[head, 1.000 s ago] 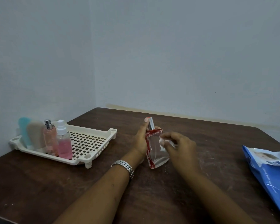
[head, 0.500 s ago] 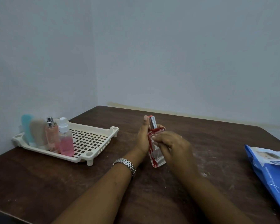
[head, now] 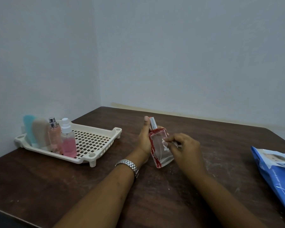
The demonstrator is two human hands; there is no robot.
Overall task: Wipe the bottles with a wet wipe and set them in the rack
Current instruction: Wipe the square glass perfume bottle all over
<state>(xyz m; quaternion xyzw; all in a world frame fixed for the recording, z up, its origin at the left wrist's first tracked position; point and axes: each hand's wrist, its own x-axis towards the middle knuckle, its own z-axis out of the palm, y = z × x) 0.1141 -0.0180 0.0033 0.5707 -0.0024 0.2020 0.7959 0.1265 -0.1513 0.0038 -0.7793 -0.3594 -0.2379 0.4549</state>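
Note:
My left hand (head: 144,139) grips a clear rectangular perfume bottle (head: 160,150) with red edges and a silver cap, held tilted above the table's middle. My right hand (head: 183,149) pinches a small white wet wipe (head: 165,143) against the bottle's front face. At the left stands a cream slotted rack (head: 95,142). In its left end stand several bottles: a teal tube (head: 28,129), a beige tube (head: 39,131), a pink spray bottle with a silver cap (head: 53,137) and a pink bottle with a white pump (head: 67,140).
A blue wet-wipe pack (head: 276,175) lies at the table's right edge. The dark wooden table (head: 204,129) meets pale walls at the back and left. A metal watch (head: 129,165) sits on my left wrist.
My right hand slid the wipe from the bottle's top down to the middle of its front face. The bottle stays in my left hand, tilted a little more.

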